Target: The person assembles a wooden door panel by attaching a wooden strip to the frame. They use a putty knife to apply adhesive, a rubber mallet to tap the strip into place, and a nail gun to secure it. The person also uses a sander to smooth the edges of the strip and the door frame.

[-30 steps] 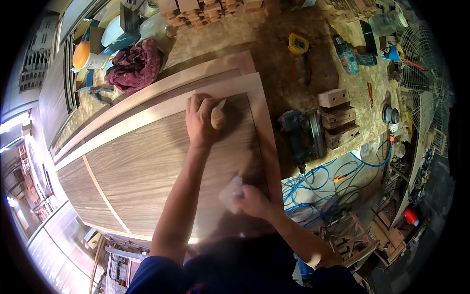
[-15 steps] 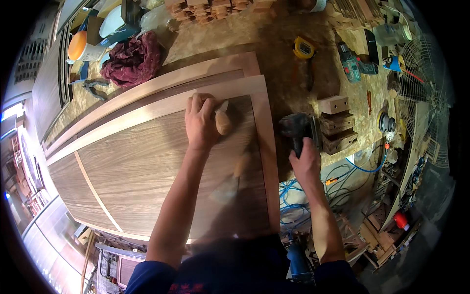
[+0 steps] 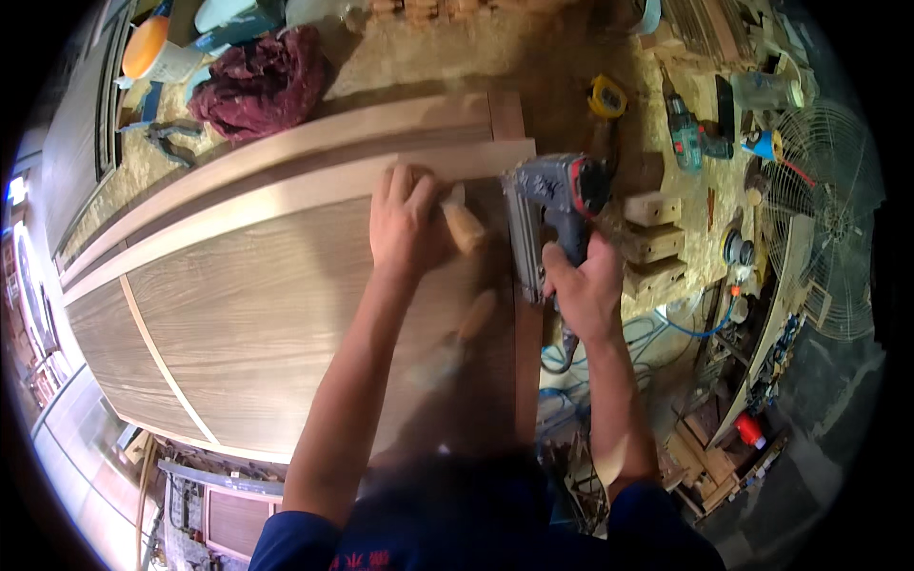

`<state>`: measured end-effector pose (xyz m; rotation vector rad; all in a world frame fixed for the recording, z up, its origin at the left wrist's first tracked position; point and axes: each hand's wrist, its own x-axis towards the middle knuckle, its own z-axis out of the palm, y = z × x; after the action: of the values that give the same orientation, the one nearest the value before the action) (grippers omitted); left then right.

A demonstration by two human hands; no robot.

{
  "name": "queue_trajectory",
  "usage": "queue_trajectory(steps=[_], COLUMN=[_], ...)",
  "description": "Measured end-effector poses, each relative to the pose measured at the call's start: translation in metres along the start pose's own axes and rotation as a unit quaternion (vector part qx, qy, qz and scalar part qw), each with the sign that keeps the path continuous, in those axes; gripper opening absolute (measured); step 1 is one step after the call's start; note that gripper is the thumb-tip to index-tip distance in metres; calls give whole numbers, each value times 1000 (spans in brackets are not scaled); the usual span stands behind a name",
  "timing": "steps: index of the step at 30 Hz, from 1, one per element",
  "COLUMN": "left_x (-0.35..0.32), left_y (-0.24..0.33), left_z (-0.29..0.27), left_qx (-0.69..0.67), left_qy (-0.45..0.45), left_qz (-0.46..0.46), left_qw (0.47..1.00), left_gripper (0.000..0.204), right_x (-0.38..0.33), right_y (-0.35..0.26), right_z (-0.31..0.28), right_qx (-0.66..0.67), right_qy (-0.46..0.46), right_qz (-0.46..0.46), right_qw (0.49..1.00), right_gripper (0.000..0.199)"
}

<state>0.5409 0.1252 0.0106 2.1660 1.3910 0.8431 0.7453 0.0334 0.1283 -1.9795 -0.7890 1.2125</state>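
Observation:
A brown wood-grain panel (image 3: 257,314) with a pale wooden frame lies before me on the bench. My left hand (image 3: 405,224) presses on its far rail, fingers bent over the wood and thumb hidden. Just right of that hand lies a wooden-handled tool (image 3: 464,226) with a grey tip. A blurred putty knife (image 3: 476,316) rests nearer to me on the panel. My right hand (image 3: 586,285) grips a black-and-grey nail gun (image 3: 560,183) by its handle. The gun's long magazine overlaps the panel's right edge, and I cannot tell whether its nose touches the wood.
Beyond the panel lie a second frame (image 3: 400,122), a maroon cloth (image 3: 262,84) and pliers (image 3: 171,138). To the right are a tape measure (image 3: 606,96), a green drill (image 3: 683,135), drilled wooden blocks (image 3: 654,243) and a wire fan guard (image 3: 828,219). Blue hose (image 3: 628,344) tangles below the bench.
My right hand has raised the nail gun and brought it leftward over the panel's right edge. The left hand stays on the far rail while the view shifts slightly.

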Motion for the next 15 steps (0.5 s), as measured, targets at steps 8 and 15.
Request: queue_trajectory(steps=[8,15], left_x=[5,13], left_y=[-8,-42], left_z=[15,18], left_qx=[61,92], left_qy=[32,43], left_qz=[17,103], left_qw=[997,989], left_gripper=[25,37], right_x=[-58,-234], right_y=[16,111], right_z=[-50,-112], right_qx=[-57,-121], right_qy=[66,141], right_qz=[23,94], right_qw=[996,978], right_gripper=[17,25])
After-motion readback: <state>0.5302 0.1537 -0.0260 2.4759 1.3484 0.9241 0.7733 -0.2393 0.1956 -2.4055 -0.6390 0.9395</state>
